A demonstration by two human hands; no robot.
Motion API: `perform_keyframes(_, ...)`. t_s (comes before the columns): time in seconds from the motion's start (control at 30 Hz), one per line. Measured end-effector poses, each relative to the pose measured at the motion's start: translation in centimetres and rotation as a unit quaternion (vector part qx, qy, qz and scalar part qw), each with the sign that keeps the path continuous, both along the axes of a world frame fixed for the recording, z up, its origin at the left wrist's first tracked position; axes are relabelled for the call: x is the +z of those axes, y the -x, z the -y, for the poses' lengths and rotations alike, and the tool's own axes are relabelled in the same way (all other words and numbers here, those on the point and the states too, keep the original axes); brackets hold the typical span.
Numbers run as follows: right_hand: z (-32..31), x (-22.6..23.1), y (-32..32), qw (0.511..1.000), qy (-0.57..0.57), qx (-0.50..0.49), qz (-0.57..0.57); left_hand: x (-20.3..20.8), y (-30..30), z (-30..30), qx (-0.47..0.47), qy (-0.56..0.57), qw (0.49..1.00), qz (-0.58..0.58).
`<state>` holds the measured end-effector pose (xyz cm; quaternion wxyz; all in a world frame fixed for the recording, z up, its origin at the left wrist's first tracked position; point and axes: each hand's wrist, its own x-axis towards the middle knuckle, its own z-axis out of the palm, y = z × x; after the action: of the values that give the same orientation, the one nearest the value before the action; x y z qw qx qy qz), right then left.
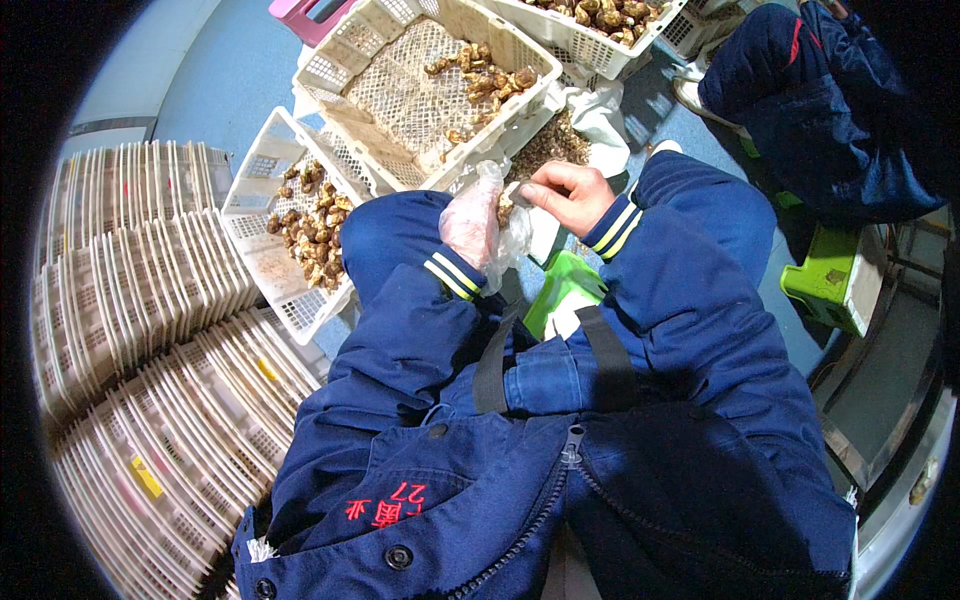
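Note:
My left hand [470, 222], in a clear plastic glove, is closed around a small brown-and-cream mushroom [505, 209] in front of my knees. Close beside it, my bare right hand [568, 198] has thumb and forefinger pinched together at the mushroom. Whatever sits in that pinch is too small to make out. A large white crate [330, 88] stands just beyond my hands, with several mushrooms [490, 82] gathered toward its right side. To the left, a tilted white crate [300, 312] holds a heap of brown mushrooms [318, 232].
Dark trimmings [550, 145] lie by a white bag [600, 120] beyond my right hand. Stacked crates [150, 290] line the left. Another mushroom crate [590, 50] stands at the back. A co-worker's legs [790, 110] and a green stool [825, 275] are at the right.

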<state>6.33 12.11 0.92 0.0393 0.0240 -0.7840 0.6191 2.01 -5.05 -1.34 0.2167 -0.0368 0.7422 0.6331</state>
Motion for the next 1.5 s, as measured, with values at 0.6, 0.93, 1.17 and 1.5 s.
perform_keyframes(0.6, -0.3, -0.8, 0.0, 0.999, 0.024, -0.034, 0.023, 0.2, 0.2, 1.1, -0.057, -0.331, 0.876, 0.347)
perform_keyframes(0.93, 0.2, -0.7, 0.0, 0.997, 0.057, -0.026, -0.038, 0.9, 0.0, 2.0, -0.185, -0.309, 0.894, 0.267)
perform_keyframes(1.17, -0.3, -0.2, -0.1, 0.996, 0.076, -0.033, -0.013, -1.0, 0.7, 2.1, -0.187, -0.457, 0.743, 0.452)
perform_keyframes(1.5, 0.3, 0.3, -0.2, 0.996, 0.08, 0.049, 0.002, -1.3, 0.8, 3.1, -0.19, -0.414, 0.806, 0.378)
